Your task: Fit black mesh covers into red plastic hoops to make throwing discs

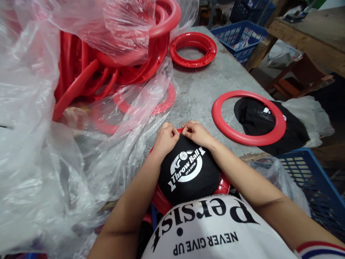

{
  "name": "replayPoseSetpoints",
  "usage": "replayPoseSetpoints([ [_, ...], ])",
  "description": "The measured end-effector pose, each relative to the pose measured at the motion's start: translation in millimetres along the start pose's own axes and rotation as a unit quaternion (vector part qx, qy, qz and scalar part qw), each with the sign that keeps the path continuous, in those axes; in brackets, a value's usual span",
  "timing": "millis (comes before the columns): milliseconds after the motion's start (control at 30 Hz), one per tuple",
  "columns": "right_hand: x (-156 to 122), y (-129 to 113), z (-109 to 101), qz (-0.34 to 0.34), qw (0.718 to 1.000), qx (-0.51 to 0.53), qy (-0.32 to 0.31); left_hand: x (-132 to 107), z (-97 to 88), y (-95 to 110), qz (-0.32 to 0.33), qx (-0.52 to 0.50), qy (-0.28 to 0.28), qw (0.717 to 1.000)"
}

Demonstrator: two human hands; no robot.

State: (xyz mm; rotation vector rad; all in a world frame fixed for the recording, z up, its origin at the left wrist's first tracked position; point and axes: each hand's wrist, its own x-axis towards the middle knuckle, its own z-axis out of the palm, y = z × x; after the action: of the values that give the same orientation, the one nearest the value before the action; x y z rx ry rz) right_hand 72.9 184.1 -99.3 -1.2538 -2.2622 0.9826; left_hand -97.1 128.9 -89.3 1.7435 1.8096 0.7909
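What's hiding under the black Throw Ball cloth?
Bits of a red ring peek out around the edges of the cloth. Whatever lies beneath its middle can't be seen, because the cloth covers it.

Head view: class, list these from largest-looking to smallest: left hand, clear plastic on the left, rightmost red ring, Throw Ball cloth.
1. Clear plastic
2. Throw Ball cloth and red ring: outlines look too alike to rank
3. Left hand

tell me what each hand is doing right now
Left hand: closed, pinching the far edge of the black cloth.
Right hand: closed, pinching that same edge.
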Motion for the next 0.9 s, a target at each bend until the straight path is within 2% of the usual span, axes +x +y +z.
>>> replayPoseSetpoints([
  [333, -3, -7, 4, 0.007, 0.997, -0.078, 0.021, 2, 3.1, -1, 0.004, 0.042, 0.013, 0.999],
  [600, 0, -1, 4, 0.005, 0.998, -0.062, 0.02, 1, 1.3, -3, 0.019, 0.019, -0.001, 1.0],
  [700, -1, -1, 2, 0.006, 0.998, -0.05, 0.026, 0, -4.4, -3, 0.006, -0.017, 0.02, 1.0],
  [800, -2, -1, 2, 0.003, 0.998, -0.057, 0.031, -3, -15.0, -3, -0.001, -0.003, 0.036, 0.999],
  [900, -6, -3, 4, -0.028, 0.995, -0.074, 0.056, -8, -28.2, -3, 0.001, 0.057, 0.005, 0.998],
])
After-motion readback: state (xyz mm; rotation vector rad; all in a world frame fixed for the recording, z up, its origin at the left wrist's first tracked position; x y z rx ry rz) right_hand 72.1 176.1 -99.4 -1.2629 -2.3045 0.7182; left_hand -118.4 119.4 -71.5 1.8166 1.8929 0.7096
